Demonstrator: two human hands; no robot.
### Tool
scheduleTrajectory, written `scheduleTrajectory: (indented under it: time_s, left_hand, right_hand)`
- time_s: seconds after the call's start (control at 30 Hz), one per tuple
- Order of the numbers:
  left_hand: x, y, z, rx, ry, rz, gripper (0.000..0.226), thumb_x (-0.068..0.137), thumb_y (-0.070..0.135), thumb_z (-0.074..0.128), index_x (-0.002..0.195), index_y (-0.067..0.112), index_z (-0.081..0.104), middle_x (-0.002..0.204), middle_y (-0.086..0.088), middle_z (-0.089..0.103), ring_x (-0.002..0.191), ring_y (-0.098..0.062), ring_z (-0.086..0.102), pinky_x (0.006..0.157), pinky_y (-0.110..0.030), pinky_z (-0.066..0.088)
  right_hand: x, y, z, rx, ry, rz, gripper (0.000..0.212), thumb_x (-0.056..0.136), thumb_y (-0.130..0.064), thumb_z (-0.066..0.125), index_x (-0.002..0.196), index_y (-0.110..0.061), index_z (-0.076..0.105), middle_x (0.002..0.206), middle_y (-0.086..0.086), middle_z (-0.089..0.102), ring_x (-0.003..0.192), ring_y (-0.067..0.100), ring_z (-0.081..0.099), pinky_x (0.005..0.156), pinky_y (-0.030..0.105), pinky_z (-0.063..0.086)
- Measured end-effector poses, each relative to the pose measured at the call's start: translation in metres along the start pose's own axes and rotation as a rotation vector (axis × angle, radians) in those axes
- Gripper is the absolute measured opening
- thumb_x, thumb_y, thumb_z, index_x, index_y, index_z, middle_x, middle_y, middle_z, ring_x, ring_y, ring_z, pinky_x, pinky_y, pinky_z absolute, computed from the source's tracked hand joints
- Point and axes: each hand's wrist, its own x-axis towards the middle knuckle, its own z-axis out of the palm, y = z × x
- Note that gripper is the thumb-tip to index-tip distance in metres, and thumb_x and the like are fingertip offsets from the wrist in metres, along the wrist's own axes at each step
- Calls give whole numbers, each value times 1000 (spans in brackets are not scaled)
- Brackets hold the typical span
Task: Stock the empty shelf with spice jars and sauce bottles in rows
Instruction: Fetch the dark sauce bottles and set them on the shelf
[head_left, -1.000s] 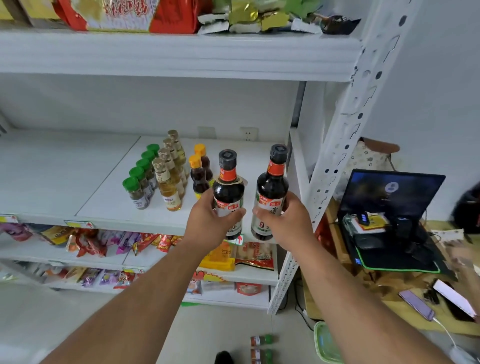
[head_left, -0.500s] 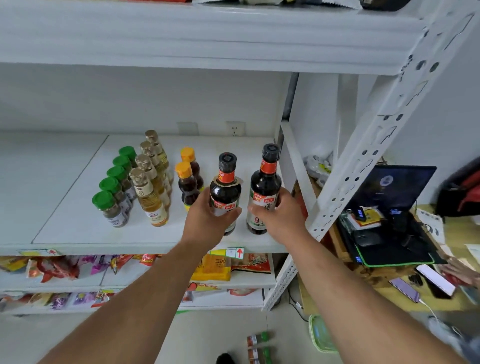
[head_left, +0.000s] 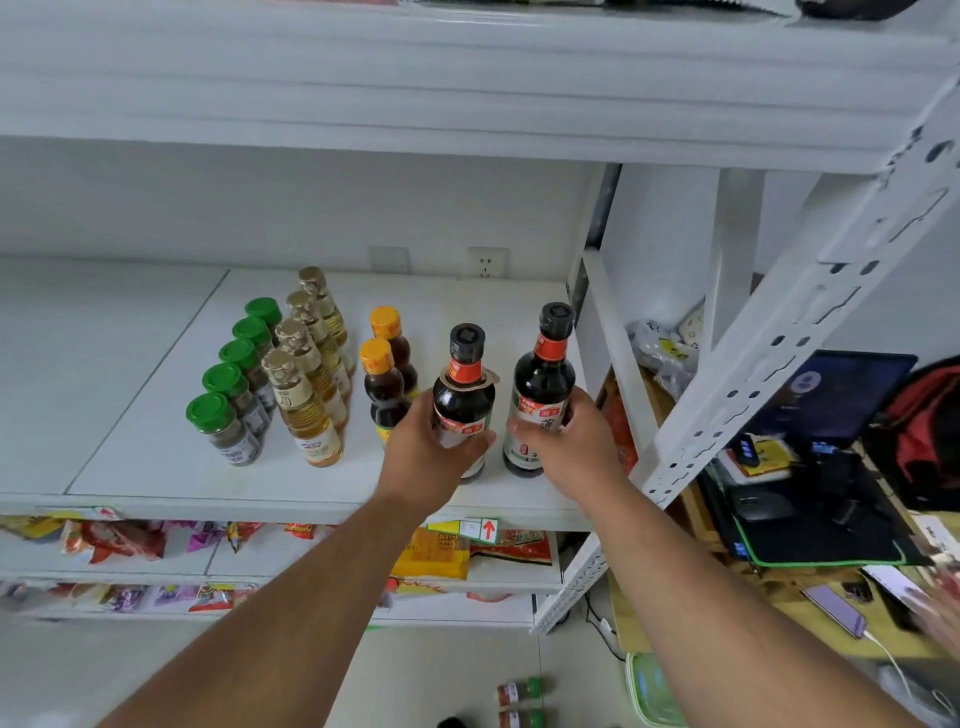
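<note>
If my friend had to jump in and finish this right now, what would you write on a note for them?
Left hand: grips the shorter dark sauce bottle.
Right hand: grips the taller dark sauce bottle.
Both bottles are upright at the shelf front, right of the other rows.
Done: a row of five green-capped spice jars, a row of four gold-capped bottles, two orange-capped bottles.
Left: let go of the dark pair, line them up, then fetch the spice jars on the floor.

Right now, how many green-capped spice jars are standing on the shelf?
5, in one row running front to back at the left of the group: front jar, second, third, fourth, rear jar. More jars lie on the floor below, not on the shelf.
</note>
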Motion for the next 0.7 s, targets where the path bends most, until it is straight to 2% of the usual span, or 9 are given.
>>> scheduleTrajectory:
  time_s: [0.23, 0.4, 0.53, 0.7]
  left_hand:
    - [5, -2, 10, 32, -10, 6, 52, 79, 30, 87, 121, 36, 57, 107, 23, 69, 98, 13, 61, 81, -12, 47]
    - [11, -2, 13, 58, -12, -2, 50, 79, 32, 86, 119, 36, 56, 104, 22, 69, 96, 12, 61, 78, -13, 46]
    - [14, -3, 15, 70, -26, -5, 49, 80, 31, 86, 119, 34, 55, 103, 22, 68, 94, 16, 59, 72, -6, 43]
    - [18, -6, 14, 54, -52, -11, 54, 80, 32, 86, 123, 35, 54, 108, 24, 67, 98, 14, 60, 80, -10, 44]
  right_hand:
    - [4, 9, -5, 14, 6, 23, 54, 80, -30, 87, 125, -33, 59, 103, -21, 67, 104, 9, 66, 100, 40, 53]
    - [8, 11, -3, 10, -4, 25, 57, 81, -27, 87, 130, -28, 58, 114, -12, 69, 108, 12, 66, 102, 42, 53]
    - [9, 14, -2, 6, -4, 32, 56, 81, -26, 87, 129, -29, 58, 114, -13, 69, 109, 12, 67, 102, 43, 54]
    - [11, 14, -2, -4, -11, 34, 60, 81, -27, 87, 133, -27, 56, 121, -10, 69, 113, 15, 66, 104, 44, 53]
